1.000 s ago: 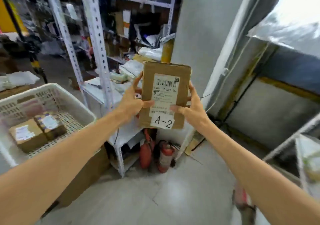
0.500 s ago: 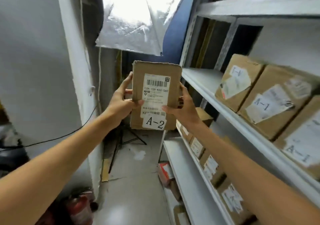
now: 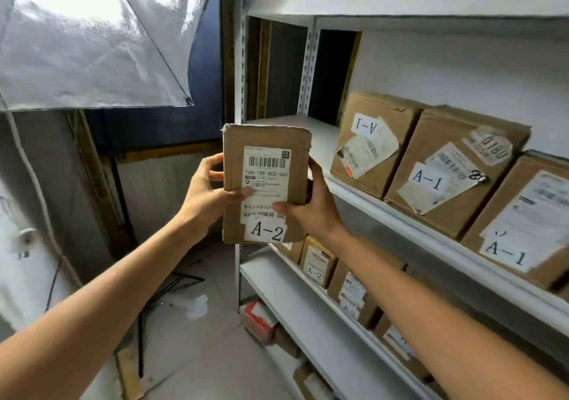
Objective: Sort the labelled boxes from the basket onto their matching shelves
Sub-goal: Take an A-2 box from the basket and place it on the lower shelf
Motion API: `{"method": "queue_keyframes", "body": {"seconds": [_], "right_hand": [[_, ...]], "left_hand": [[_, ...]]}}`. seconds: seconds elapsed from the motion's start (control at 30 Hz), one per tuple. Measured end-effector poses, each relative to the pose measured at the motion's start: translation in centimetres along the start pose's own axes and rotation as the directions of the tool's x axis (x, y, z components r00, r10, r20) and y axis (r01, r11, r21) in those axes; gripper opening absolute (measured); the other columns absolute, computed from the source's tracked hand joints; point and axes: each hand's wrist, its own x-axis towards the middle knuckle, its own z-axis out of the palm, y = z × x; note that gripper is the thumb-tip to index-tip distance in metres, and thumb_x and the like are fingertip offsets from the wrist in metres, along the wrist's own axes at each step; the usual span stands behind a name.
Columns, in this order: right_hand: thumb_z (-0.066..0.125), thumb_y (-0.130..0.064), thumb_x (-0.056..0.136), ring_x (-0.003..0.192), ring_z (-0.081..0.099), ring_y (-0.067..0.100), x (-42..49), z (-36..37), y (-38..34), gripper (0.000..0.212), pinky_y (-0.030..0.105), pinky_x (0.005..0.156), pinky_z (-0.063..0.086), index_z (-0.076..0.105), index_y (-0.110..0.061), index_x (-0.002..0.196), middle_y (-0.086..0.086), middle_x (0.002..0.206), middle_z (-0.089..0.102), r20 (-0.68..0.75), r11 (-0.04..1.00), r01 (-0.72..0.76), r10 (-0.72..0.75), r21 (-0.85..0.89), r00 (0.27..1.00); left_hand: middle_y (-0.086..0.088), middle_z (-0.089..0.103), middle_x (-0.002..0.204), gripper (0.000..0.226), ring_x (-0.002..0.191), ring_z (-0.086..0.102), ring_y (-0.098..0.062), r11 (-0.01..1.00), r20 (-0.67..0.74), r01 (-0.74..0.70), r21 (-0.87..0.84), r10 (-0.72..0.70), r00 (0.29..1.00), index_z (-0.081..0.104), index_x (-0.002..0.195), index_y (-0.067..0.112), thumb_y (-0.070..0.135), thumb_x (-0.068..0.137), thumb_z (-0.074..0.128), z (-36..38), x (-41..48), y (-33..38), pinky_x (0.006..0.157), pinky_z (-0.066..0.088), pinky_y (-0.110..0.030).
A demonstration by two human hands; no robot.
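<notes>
While two hands clamp it from either side, one cardboard box marked A-2 [image 3: 265,184] stands upright in the air, just in front of the left end of the shelving. The left hand [image 3: 205,194] grips its left edge with the thumb across the label. The right hand [image 3: 311,207] grips the right edge the same way, and the two thumbs nearly meet.

Behind the box, the middle shelf [image 3: 431,239] holds three brown boxes in a row, each labelled A-1: the nearest one [image 3: 369,145] has its tag upside down, then a second [image 3: 452,173] and a third [image 3: 523,222]. The shelf below [image 3: 308,322] holds at least three smaller boxes; one [image 3: 317,262] reads A-2 and the others' labels are too blurred to read.
</notes>
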Motion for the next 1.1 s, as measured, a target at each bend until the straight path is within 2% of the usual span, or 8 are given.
{"method": "queue_keyframes", "body": {"seconds": [0.23, 0.3, 0.43, 0.53, 0.67, 0.9, 1.0, 1.1], "right_hand": [[0.083, -0.007, 0.069, 0.115, 0.048, 0.007, 5.2, 3.8, 3.8, 0.099, 0.004, 0.069, 0.042, 0.023, -0.024, 0.146, -0.010, 0.122, 0.049, 0.065, 0.998, -0.023, 0.027, -0.054, 0.998], [0.080, -0.014, 0.075, 0.117, 0.047, 0.009, 6.1, 5.6, 6.3, 0.094, 0.007, 0.075, 0.043, 0.022, -0.027, 0.148, -0.006, 0.128, 0.049, 0.078, 0.997, -0.042, 0.047, -0.066, 0.996], [0.077, -0.019, 0.079, 0.118, 0.047, 0.011, 7.2, 9.3, 11.1, 0.092, 0.039, 0.096, 0.051, 0.017, -0.035, 0.147, -0.005, 0.132, 0.047, 0.100, 0.991, -0.132, 0.133, -0.019, 0.986], [0.075, -0.016, 0.078, 0.121, 0.049, 0.016, 7.9, 11.3, 13.6, 0.092, 0.046, 0.099, 0.049, 0.016, -0.033, 0.146, -0.002, 0.132, 0.050, 0.130, 0.975, -0.222, 0.217, 0.029, 0.967], [0.072, -0.012, 0.081, 0.121, 0.053, 0.019, 10.3, 13.0, 15.5, 0.084, 0.047, 0.100, 0.049, 0.019, -0.025, 0.145, 0.002, 0.131, 0.053, 0.139, 0.953, -0.295, 0.283, 0.071, 0.949], [0.072, -0.017, 0.084, 0.116, 0.056, 0.018, 15.7, 14.5, 17.4, 0.068, 0.041, 0.099, 0.048, 0.025, -0.022, 0.134, 0.000, 0.126, 0.055, 0.040, 0.931, -0.351, 0.349, 0.097, 0.936], [0.072, -0.023, 0.084, 0.107, 0.058, 0.013, 18.3, 14.9, 18.2, 0.061, 0.033, 0.093, 0.049, 0.028, -0.019, 0.127, 0.001, 0.121, 0.057, -0.040, 0.926, -0.363, 0.368, 0.101, 0.929], [0.070, -0.034, 0.085, 0.096, 0.059, 0.005, 21.3, 15.0, 18.5, 0.053, 0.024, 0.083, 0.048, 0.030, -0.019, 0.116, -0.005, 0.109, 0.058, -0.114, 0.903, -0.418, 0.428, 0.101, 0.897]], "left_hand": [[0.004, 0.062, 0.101, 0.061, 0.088, 0.066, -0.012, 0.996, 0.044, 0.075, 0.038, -0.077, 0.996, 0.043, 0.126, 0.020, 0.001, 0.076, 0.074, -2.7, 5.7, -6.1, 0.060, 0.054, -0.019], [-0.001, 0.067, 0.103, 0.060, 0.090, 0.070, -0.018, 0.988, 0.051, 0.149, 0.037, -0.151, 0.987, 0.044, 0.121, 0.017, 0.007, 0.073, 0.079, -3.6, 6.7, -9.1, 0.061, 0.056, -0.023], [-0.006, 0.068, 0.109, 0.063, 0.092, 0.071, -0.020, 0.960, 0.063, 0.269, 0.080, -0.274, 0.960, 0.046, 0.114, 0.020, 0.020, 0.061, 0.079, -5.3, 8.9, -14.4, 0.069, 0.059, -0.038], [-0.009, 0.065, 0.115, 0.071, 0.100, 0.068, -0.024, 0.936, 0.074, 0.325, 0.133, -0.336, 0.939, 0.046, 0.121, 0.018, 0.022, 0.059, 0.081, -6.2, 10.5, -17.2, 0.080, 0.057, -0.049], [-0.009, 0.065, 0.116, 0.069, 0.104, 0.066, -0.026, 0.917, 0.082, 0.375, 0.134, -0.387, 0.918, 0.047, 0.124, 0.017, 0.022, 0.066, 0.084, -6.9, 13.1, -19.7, 0.084, 0.055, -0.055], [-0.004, 0.066, 0.119, 0.083, 0.104, 0.067, -0.020, 0.925, 0.177, 0.370, 0.088, -0.380, 0.908, 0.048, 0.129, 0.019, 0.059, 0.062, 0.075, -6.3, 20.1, -21.2, 0.075, 0.057, -0.042], [0.000, 0.066, 0.119, 0.068, 0.107, 0.065, -0.019, 0.926, 0.239, 0.373, 0.066, -0.377, 0.895, 0.049, 0.129, 0.023, 0.055, 0.073, 0.071, -5.3, 23.4, -22.2, 0.079, 0.055, -0.044], [0.002, 0.068, 0.115, 0.032, 0.106, 0.064, -0.020, 0.921, 0.324, 0.387, 0.050, -0.381, 0.866, 0.057, 0.113, 0.037, 0.051, 0.084, 0.062, -4.2, 26.9, -22.9, 0.086, 0.050, -0.053]]}}
